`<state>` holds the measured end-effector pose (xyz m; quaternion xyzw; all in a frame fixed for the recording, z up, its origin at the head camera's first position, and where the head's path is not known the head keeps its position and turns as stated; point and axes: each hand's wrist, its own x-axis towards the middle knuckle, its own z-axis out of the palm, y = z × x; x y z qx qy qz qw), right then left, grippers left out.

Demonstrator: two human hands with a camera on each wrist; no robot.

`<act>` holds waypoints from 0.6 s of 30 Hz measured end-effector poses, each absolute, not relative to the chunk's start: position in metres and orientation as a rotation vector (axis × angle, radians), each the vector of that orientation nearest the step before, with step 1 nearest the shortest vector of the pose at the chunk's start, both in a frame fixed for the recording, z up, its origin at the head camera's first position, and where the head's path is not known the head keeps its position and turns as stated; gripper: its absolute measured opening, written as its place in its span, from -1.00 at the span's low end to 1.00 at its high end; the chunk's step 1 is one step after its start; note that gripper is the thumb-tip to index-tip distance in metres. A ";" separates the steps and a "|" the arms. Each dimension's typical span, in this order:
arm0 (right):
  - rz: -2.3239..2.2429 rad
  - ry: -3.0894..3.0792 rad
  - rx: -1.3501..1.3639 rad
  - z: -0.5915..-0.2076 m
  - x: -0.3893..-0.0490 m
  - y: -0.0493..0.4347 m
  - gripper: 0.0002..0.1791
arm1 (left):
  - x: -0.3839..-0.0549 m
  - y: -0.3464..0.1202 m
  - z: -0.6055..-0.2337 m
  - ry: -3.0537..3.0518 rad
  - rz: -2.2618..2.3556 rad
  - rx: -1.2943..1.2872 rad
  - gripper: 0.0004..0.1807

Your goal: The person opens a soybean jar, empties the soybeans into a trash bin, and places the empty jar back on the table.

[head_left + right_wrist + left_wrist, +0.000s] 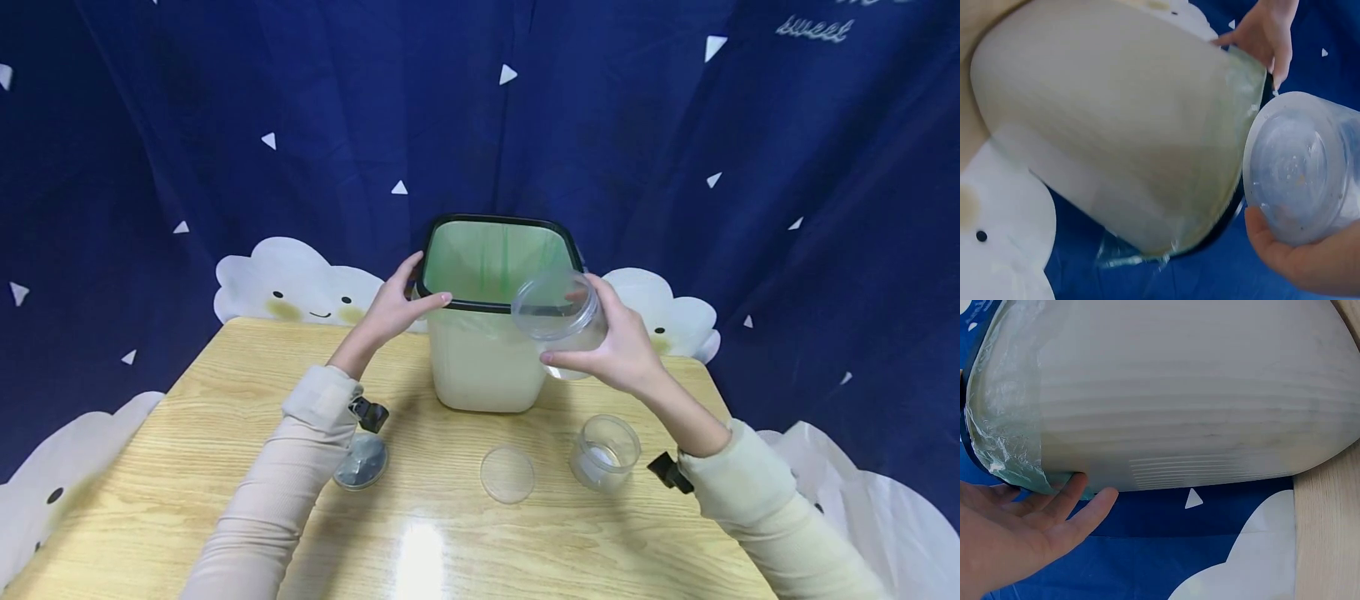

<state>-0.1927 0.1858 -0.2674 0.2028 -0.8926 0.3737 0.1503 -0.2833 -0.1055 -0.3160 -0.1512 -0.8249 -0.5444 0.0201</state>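
Note:
A white trash bin (pixel 487 367) with a black rim and a green liner bag stands at the back of the table. My left hand (pixel 393 304) holds its front-left rim corner, thumb over the rim and fingers along the outer side. In the left wrist view the fingertips (pixel 1104 499) touch the bin near the liner's edge. My right hand (pixel 618 346) grips a clear plastic jar (pixel 588 333) at the bin's front-right corner. The jar is lidless and tilted, mouth leaning toward the bin. Its round base (pixel 1291 169) shows in the right wrist view.
On the wooden table (pixel 247 400) lie a silvery round lid (pixel 362 461) near the left wrist and a clear disc (pixel 507 474) in the middle. A second clear jar (pixel 606 452) stands to the right. A blue curtain (pixel 337 108) hangs behind.

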 end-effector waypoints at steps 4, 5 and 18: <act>1.113 -2.554 0.630 -0.281 -0.187 0.178 0.03 | -0.282 -0.107 -0.317 -2.552 -1.673 -0.471 -0.09; 1.122 -2.550 0.639 -0.284 -0.186 0.176 0.03 | -0.283 -0.107 -0.318 -2.547 -1.670 -0.474 -0.09; 1.260 -2.523 0.659 -0.328 -0.177 0.151 0.04 | -0.281 -0.107 -0.317 -2.544 -1.658 -0.473 -0.08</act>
